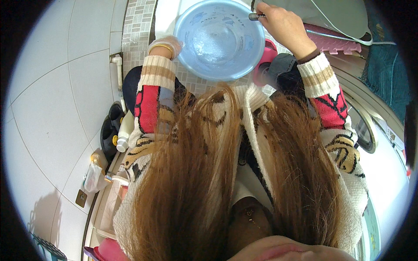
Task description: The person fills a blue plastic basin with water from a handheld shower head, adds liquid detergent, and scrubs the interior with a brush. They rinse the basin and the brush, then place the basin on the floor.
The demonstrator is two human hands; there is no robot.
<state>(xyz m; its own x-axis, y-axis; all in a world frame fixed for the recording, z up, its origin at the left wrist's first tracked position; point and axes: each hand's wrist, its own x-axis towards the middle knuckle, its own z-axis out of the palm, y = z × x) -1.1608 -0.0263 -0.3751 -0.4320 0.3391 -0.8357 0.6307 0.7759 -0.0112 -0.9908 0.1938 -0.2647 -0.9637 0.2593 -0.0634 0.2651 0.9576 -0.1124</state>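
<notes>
A light-blue plastic basin (209,70) with printed decoration and lettering stands on the floor before me, with clear water in its bottom. My left hand (167,45), in a thin see-through plastic glove with a yellow band at the wrist, is at the basin's left rim. Its fingers are blurred, so a grip on the rim cannot be made out. Above the right rim, my bare right hand (287,27) grips a grey metal hose end (256,16) that points left over the basin. A shiny metal hose (333,36) runs off to the right behind this hand.
Pink slippers (270,53) lie by the basin's right side. Further right are a pink foam mat (339,45) and a front-loading washing machine's round door (367,130). White pipe (118,70), black containers (109,130) and a white bottle (125,132) line the tiled left wall.
</notes>
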